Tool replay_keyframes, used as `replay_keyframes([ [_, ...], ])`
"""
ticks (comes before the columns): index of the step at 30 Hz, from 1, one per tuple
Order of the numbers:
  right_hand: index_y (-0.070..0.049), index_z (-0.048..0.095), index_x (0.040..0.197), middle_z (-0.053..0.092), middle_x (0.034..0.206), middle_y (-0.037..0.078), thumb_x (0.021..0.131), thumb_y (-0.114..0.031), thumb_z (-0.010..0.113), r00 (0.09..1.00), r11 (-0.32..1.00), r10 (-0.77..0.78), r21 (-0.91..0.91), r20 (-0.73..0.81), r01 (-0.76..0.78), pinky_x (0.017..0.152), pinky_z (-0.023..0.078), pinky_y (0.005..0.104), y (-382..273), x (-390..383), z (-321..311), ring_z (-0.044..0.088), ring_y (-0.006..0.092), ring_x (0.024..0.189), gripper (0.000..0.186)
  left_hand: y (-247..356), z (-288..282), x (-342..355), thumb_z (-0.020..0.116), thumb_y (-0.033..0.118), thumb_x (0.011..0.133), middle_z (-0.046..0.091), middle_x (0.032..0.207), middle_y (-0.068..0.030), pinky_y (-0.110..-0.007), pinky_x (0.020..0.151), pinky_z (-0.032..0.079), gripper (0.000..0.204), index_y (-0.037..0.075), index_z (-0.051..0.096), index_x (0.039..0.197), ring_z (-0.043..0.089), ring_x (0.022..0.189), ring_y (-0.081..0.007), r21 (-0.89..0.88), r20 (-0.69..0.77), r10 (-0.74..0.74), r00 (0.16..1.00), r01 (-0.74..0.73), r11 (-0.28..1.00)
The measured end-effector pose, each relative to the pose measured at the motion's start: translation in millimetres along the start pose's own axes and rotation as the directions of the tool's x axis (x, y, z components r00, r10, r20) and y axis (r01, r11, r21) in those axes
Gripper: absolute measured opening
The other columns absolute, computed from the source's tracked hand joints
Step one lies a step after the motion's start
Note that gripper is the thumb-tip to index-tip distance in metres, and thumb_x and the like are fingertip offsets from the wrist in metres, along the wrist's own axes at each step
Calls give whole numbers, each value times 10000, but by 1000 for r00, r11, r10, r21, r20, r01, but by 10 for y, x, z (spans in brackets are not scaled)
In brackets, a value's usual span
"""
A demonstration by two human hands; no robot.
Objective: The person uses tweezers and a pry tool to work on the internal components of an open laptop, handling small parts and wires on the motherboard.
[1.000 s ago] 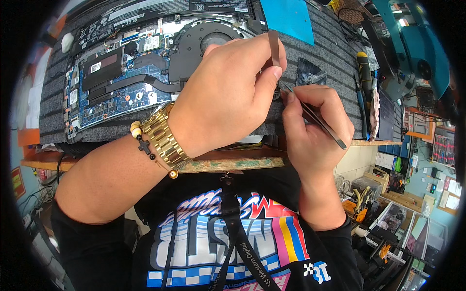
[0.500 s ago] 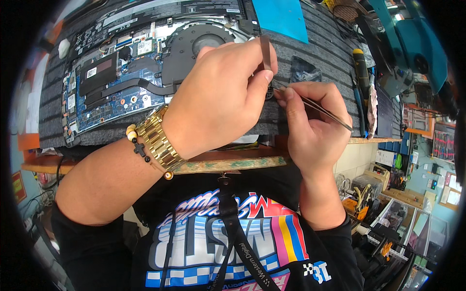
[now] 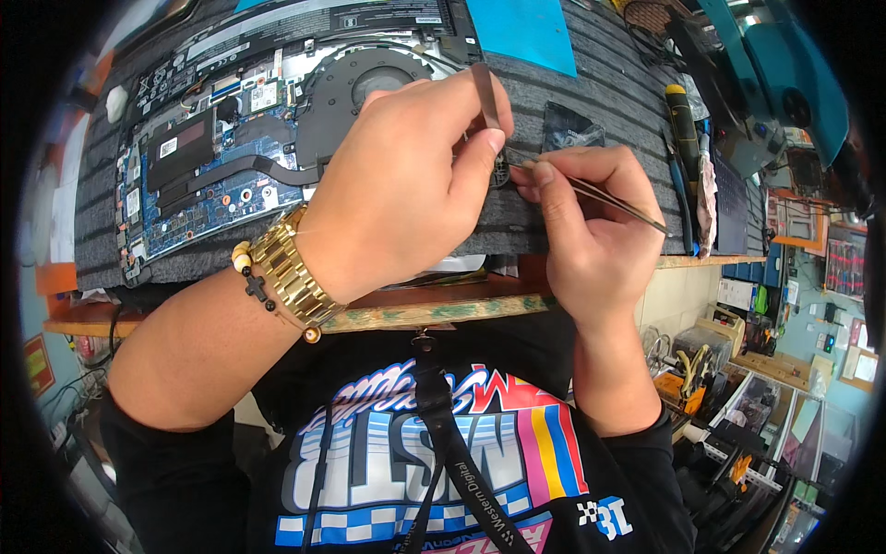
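Observation:
My left hand point(image 3: 397, 180) reaches over the right part of an opened laptop base point(image 3: 185, 231). Its thumb and fingers are closed on a narrow, dark flat strip point(image 3: 485, 98) that slants up out of the grip; I cannot tell its kind. In my right hand point(image 3: 595, 212) is a pair of slim metal tweezers point(image 3: 614, 200), pinched by thumb and fingers. Their tips point left toward a small dark part point(image 3: 501, 169) just below my left thumb, largely hidden by the hand. The laptop shows a black fan point(image 3: 369, 83), a heat pipe point(image 3: 249, 166) and a blue circuit board point(image 3: 254, 196).
A grey ribbed mat point(image 3: 628, 111) covers the bench. Behind my right hand lies a dark plastic bag point(image 3: 570, 127), with a blue sheet point(image 3: 526, 37) farther back. A yellow-and-black screwdriver point(image 3: 681, 120) lies at the right. The wooden bench edge point(image 3: 443, 312) runs before me.
The view has shifted slightly. Both hands keep their grips and stay close together. The tweezers are tilted a little flatter than before.

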State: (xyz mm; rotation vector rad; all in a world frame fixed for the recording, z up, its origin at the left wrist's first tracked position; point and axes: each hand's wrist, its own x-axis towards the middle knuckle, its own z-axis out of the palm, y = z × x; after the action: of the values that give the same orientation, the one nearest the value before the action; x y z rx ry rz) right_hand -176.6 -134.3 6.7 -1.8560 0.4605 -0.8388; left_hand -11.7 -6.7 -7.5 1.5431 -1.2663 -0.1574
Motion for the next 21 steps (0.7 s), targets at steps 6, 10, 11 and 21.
replay_keyframes([
  [6, 42, 717, 1021, 790, 946, 64, 1016, 88, 778, 999, 996, -38, -81, 30, 40, 752, 591, 232, -16, -7, -11, 724, 71, 842, 77, -10, -12, 8, 705, 25, 1068, 736, 907, -124, -347, 708, 554, 79, 11, 718, 1145, 733, 768, -244, 30, -1, 27, 1000, -27, 999],
  [10, 42, 721, 1027, 789, 945, 62, 1019, 83, 781, 999, 998, -8, -56, 33, 10, 733, 582, 225, -22, 0, -17, 715, 64, 842, 73, -18, -17, 8, 713, 22, 1059, 751, 918, -140, -351, 708, 558, 66, 4, 723, 1122, 746, 778, -271, 76, 15, 57, 998, -58, 995],
  [11, 42, 721, 1027, 789, 945, 62, 1019, 83, 781, 999, 998, -8, -55, 32, 10, 733, 582, 225, -17, -2, -16, 715, 64, 842, 73, -17, -16, 8, 713, 22, 1059, 751, 918, -140, -351, 708, 558, 66, 4, 723, 1122, 746, 778, -271, 76, 17, 57, 998, -58, 995],
  [21, 52, 728, 1048, 790, 965, 66, 1023, 85, 779, 1000, 999, -13, -35, 28, 14, 731, 576, 215, 12, -13, -35, 715, 57, 855, 66, -20, -1, 15, 713, -6, 1045, 776, 970, -132, -357, 714, 562, 47, -19, 729, 1087, 750, 789, -272, 89, 44, 54, 998, -58, 994],
])
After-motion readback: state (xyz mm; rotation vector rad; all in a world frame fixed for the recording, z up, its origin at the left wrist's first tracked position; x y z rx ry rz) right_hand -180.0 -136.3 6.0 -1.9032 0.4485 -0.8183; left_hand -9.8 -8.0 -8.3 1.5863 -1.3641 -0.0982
